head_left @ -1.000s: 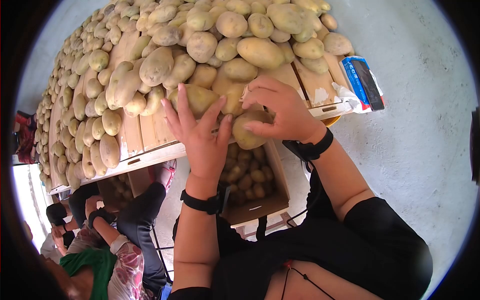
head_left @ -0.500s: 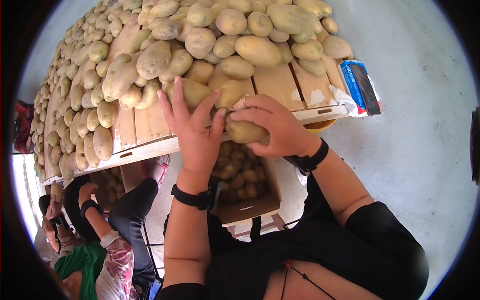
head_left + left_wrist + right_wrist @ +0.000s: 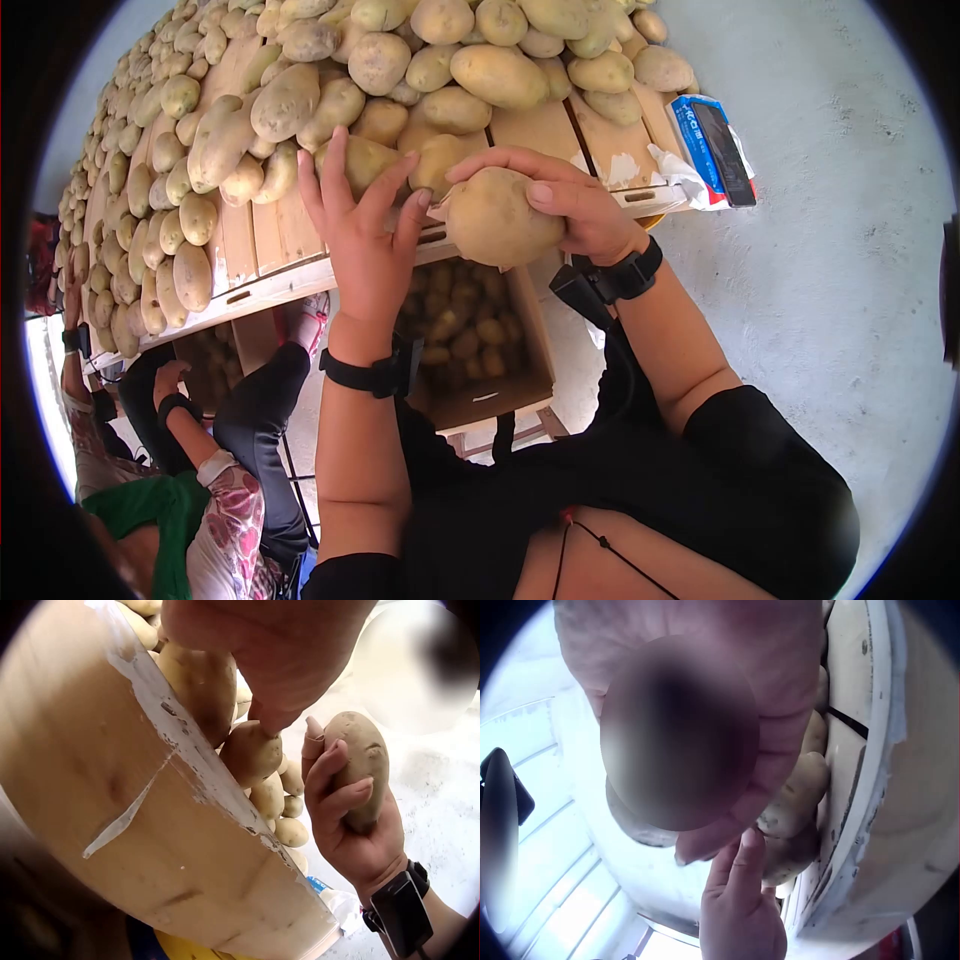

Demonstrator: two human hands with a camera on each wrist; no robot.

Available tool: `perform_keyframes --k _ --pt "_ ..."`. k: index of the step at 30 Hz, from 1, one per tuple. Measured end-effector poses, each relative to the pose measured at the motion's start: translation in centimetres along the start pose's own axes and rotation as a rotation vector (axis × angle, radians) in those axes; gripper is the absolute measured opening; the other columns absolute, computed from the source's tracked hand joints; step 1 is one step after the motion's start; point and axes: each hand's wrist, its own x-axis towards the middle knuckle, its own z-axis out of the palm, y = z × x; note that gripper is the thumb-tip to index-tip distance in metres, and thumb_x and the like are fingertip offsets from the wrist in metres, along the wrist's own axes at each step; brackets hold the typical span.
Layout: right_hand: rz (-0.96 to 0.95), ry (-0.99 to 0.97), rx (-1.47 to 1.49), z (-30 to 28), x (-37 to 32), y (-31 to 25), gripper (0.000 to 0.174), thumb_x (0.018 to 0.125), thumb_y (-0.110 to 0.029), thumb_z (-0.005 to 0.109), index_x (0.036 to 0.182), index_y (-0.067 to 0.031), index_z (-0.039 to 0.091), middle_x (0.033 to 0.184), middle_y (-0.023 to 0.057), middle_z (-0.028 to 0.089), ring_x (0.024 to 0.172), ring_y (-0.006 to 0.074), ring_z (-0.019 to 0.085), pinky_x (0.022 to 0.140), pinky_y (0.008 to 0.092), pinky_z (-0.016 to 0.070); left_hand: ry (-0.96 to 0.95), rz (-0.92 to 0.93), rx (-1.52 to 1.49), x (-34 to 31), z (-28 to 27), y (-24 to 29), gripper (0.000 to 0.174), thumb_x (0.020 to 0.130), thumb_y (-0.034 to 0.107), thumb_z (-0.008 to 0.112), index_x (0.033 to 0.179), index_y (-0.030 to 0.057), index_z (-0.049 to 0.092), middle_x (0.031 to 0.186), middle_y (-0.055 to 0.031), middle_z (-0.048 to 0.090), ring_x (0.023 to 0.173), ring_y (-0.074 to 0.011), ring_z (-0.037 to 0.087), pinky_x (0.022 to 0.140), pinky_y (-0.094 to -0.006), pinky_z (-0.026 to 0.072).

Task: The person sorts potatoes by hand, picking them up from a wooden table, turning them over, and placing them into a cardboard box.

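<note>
My right hand (image 3: 592, 208) grips a large, round-ended potato (image 3: 505, 218), thumb over its top, above the table's front edge. In the left wrist view the potato (image 3: 365, 761) stands upright in the curled fingers, and one finger has a tan wrap (image 3: 315, 733). My left hand (image 3: 358, 235) reaches up at the edge with its fingers spread, holding nothing. Its fingertips are right at two potatoes lying there, a longer one (image 3: 362, 165) and a rounder one (image 3: 437, 165). In the right wrist view a dark blur covers much of the right hand's palm.
Many potatoes (image 3: 280, 103) cover the slatted wooden table (image 3: 540, 140). A phone (image 3: 722, 150) lies on a blue packet at the right corner. Below the edge stands a box (image 3: 478, 402) with potatoes. Another person (image 3: 235, 520) sits at the left.
My right hand has turned the potato and brought it away from the left hand, slightly to the right. The left hand keeps its spread pose. The head view has shifted a little.
</note>
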Motion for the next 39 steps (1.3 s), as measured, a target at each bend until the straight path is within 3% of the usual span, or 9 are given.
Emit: perform_keyframes --k 7,11,15,16,22,25,28,31,39 --pt "0.204 -0.445 -0.046 1.1 0.3 0.3 0.055 0.089 -0.028 0.07 0.131 0.0055 0.057 0.133 0.0199 0.059 0.126 0.0307 0.056 0.108 0.0415 0.041 -0.046 0.035 -0.002 0.0 -0.7 -0.5 0.039 0.074 0.016 0.082 0.112 0.017 0.073 0.152 -0.0177 0.038 0.14 -0.0519 0.026 0.113 -0.0572 0.0297" --pt "-0.052 -0.121 -0.133 1.3 0.7 -0.3 0.033 0.091 -0.015 0.067 0.121 0.0002 0.064 0.124 0.0102 0.064 0.113 0.0188 0.06 0.095 0.0327 0.0491 -0.059 0.033 -0.017 0.1 -1.0 -0.5 0.051 0.066 0.016 0.087 0.114 0.0154 0.071 0.152 -0.0167 0.037 0.14 -0.0508 0.026 0.112 -0.0574 0.0312" --pt "-0.387 0.427 -0.92 1.4 2.3 0.6 0.034 0.082 -0.005 0.068 0.116 -0.0054 0.067 0.112 0.0129 0.066 0.106 0.0272 0.063 0.092 0.0339 0.0506 -0.075 -0.012 -0.043 0.1 -1.0 -0.3 0.066 0.059 0.016 0.09 0.121 0.0144 0.067 0.153 -0.0166 0.036 0.141 -0.0501 0.025 0.112 -0.0573 0.0315" --pt "-0.462 0.377 -1.15 1.2 2.6 0.7 0.042 0.077 -0.004 0.069 0.119 -0.0079 0.065 0.116 0.016 0.062 0.11 0.0344 0.059 0.096 0.0396 0.0492 -0.074 -0.015 -0.049 0.1 -1.0 -0.3 0.068 0.059 0.016 0.09 0.123 0.014 0.066 0.153 -0.0168 0.036 0.141 -0.0502 0.025 0.112 -0.0572 0.0313" --pt "-0.311 0.279 -1.441 1.1 3.2 3.7 0.056 0.072 -0.009 0.076 0.126 -0.0091 0.059 0.135 0.0192 0.049 0.123 0.0379 0.049 0.103 0.045 0.0446 -0.089 0.013 -0.062 0.1 -1.4 -0.6 0.08 0.063 0.014 0.088 0.136 0.0104 0.055 0.154 -0.0179 0.034 0.141 -0.0499 0.025 0.113 -0.0573 0.0293" --pt "-0.304 0.385 -1.293 0.9 3.0 3.3 0.052 0.077 -0.014 0.076 0.126 -0.0095 0.059 0.121 0.015 0.058 0.11 0.0288 0.058 0.092 0.0389 0.0505 -0.057 -0.012 -0.119 0.0 -1.6 -0.7 0.082 0.068 0.01 0.084 0.142 0.0091 0.048 0.154 -0.0197 0.033 0.142 -0.0476 0.026 0.114 -0.0556 0.0293" --pt "0.019 0.467 -0.683 1.4 2.8 1.8 0.043 0.087 -0.021 0.071 0.127 -0.0099 0.059 0.104 0.006 0.061 0.093 0.0155 0.06 0.077 0.0299 0.0516 0.002 -0.122 -0.196 0.0 -1.6 -0.9 0.081 0.074 0.007 0.079 0.146 0.0061 0.042 0.152 -0.0221 0.035 0.141 -0.044 0.031 0.114 -0.0507 0.0313" --pt "0.029 0.404 -0.297 1.6 2.8 1.5 0.036 0.095 -0.027 0.064 0.127 -0.0091 0.059 0.093 -0.0005 0.06 0.081 0.0074 0.055 0.067 0.0236 0.048 0.031 -0.263 -0.261 -0.3 -1.2 -1.9 0.077 0.082 0.01 0.076 0.149 0.0061 0.038 0.151 -0.0203 0.036 0.139 -0.036 0.038 0.111 -0.0467 0.0385" --pt "0.175 -0.203 -0.445 1.6 1.8 0.1 0.038 0.094 -0.031 0.067 0.121 -0.0046 0.065 0.113 0.0059 0.068 0.107 0.0152 0.06 0.096 0.0313 0.0467 0.044 -0.458 -0.311 -0.3 -1.0 -1.8 0.072 0.087 0.01 0.074 0.148 -0.0001 0.037 0.141 -0.0184 0.044 0.127 -0.0275 0.051 0.104 -0.0398 0.0487"
